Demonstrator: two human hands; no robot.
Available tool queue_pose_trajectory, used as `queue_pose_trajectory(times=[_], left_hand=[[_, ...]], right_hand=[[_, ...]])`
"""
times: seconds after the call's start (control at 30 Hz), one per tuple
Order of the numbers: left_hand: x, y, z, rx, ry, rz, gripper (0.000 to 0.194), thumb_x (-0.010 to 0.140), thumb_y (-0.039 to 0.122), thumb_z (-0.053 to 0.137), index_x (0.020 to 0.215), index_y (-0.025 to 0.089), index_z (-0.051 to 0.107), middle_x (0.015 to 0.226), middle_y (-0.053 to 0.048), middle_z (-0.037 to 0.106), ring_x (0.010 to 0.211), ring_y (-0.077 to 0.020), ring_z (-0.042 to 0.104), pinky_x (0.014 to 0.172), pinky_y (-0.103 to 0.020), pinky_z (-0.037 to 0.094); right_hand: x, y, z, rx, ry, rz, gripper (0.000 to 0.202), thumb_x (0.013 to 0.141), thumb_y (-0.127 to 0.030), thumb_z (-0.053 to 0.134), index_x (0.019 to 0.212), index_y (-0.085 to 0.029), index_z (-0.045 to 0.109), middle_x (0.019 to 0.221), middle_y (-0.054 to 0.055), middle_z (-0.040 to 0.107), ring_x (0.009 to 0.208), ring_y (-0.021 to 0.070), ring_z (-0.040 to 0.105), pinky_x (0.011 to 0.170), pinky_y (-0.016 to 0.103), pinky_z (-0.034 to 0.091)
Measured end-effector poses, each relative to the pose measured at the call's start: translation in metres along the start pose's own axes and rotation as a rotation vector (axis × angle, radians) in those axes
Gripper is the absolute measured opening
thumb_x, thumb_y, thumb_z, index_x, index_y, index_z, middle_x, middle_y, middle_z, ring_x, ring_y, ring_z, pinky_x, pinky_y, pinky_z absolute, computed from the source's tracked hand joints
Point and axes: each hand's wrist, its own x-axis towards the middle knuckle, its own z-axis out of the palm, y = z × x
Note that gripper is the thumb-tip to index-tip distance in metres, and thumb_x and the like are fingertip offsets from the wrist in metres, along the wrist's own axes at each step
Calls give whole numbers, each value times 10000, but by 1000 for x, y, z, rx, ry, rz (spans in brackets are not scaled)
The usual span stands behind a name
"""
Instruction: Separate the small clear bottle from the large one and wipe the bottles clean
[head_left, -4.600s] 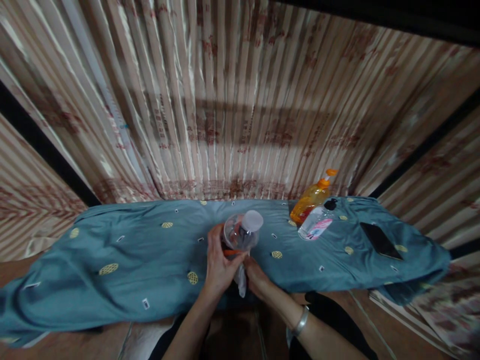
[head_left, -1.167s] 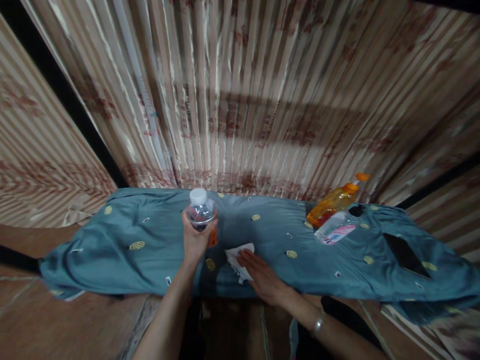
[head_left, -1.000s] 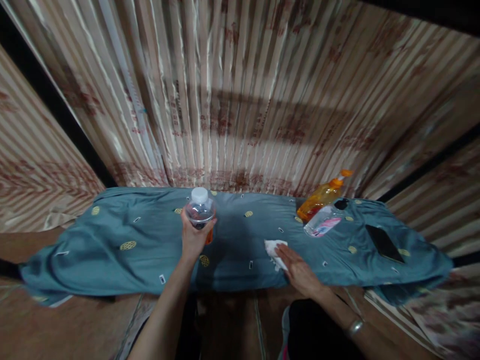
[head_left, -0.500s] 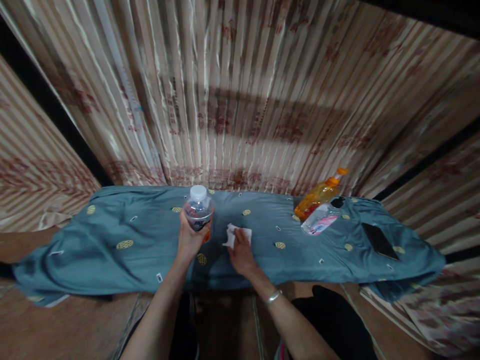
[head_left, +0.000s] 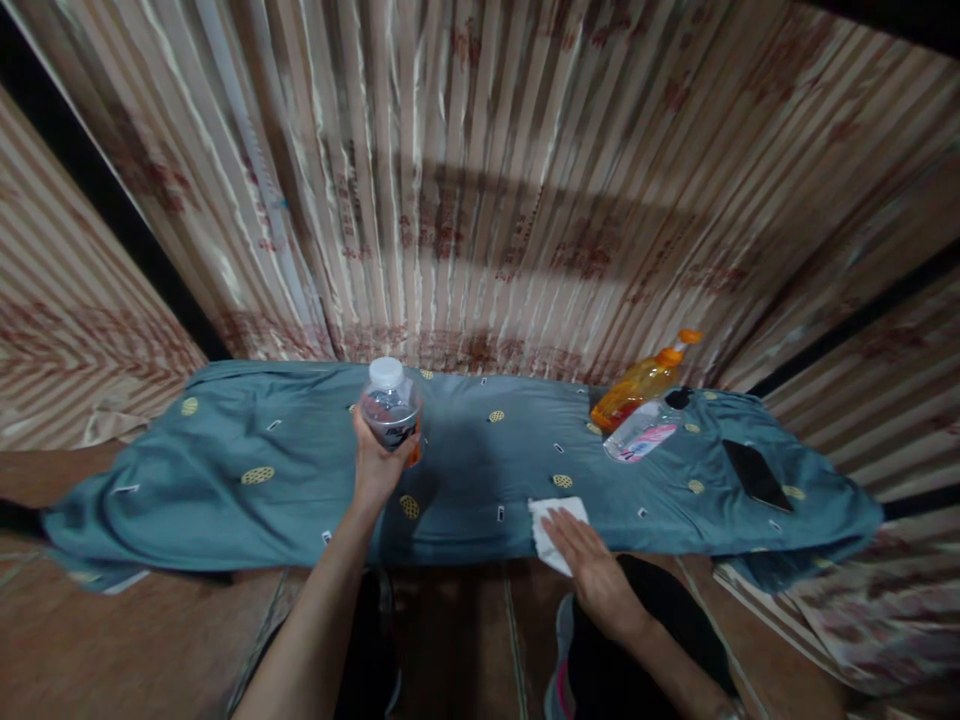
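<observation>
My left hand (head_left: 379, 465) is wrapped round a clear bottle (head_left: 390, 405) with a white cap and an orange part low down, upright over the teal cloth (head_left: 457, 480). Under the fingers of my right hand (head_left: 596, 570) lies a white wipe (head_left: 556, 528), at the front edge of the cloth-covered surface. The right fingers are stretched out and flat on the wipe, pressing or holding it; its lower part hangs at the edge.
At the right, an orange pump bottle (head_left: 637, 390) lies tilted beside a clear bottle with a pink label (head_left: 643, 430). A dark flat phone-like object (head_left: 756, 474) is farther right. A striped curtain (head_left: 480, 200) hangs behind.
My right hand and the wipe have moved right and toward me, to the front edge. My left hand still holds the bottle, slightly shifted in view.
</observation>
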Motion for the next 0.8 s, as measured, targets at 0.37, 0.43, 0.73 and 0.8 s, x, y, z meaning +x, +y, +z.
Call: queue_pose_trajectory(times=[0.37,0.43,0.73,0.8], left_hand=[[-2,9,0,8,-29,-41,1114,589,342,892,1542,192,335,1522,-198,552,1453,-381,520,1205,-540,393],[-2,9,0,11,-27,-35,1128,584,371,905,1541,209,329,1529,-189,546,1456,-372,519,1206,-525,397],[-8,9,-7,38,6,35,1117,627,371,896,1561,183,311,1642,-231,406,1563,-367,370,1284,-504,263],[-9,8,-11,37,20,40,1134,627,365,903,1572,191,300,1667,-232,371,1586,-365,328,1295,-510,228]], right_hand=[[67,-15,41,255,265,410,609,982,-217,437,1588,-173,481,1579,169,565,1531,327,445,1254,611,401],[104,-71,43,340,184,259,648,942,-152,483,1589,-159,477,1616,173,528,1571,318,381,1270,593,383],[122,-68,13,205,-59,-108,758,839,9,448,1573,-168,511,1656,129,494,1562,264,396,1268,515,381],[110,-16,7,88,-54,0,736,824,4,449,1529,-168,570,1622,130,537,1529,277,444,1253,524,384]])
